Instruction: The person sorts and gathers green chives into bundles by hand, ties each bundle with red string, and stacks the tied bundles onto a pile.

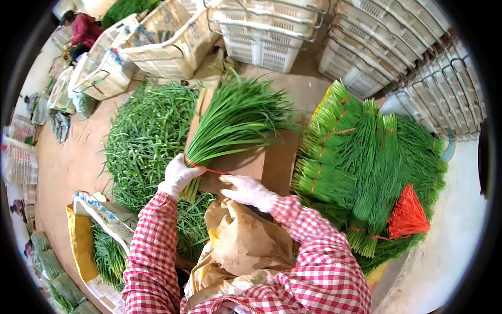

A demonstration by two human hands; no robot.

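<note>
A bunch of long green garlic chives (235, 118) lies slanted over a brown board (246, 166), leaves fanned toward the top. My left hand (178, 175), in a white glove, is closed around its pale stem end. A thin red tie (212, 170) runs from the stems to my right hand (247, 190), also gloved, whose fingertips are closed at the tie's far end. To the right, tied bunches of chives (340, 162) are stacked high, with a bundle of red ties (409, 214) on top.
Loose green leaves (146, 141) are heaped left of the board. White plastic crates (261, 44) stand stacked at the back, more crates (361, 68) at the right. A crate of greens (107, 246) is at lower left. A person (85, 32) sits at upper left.
</note>
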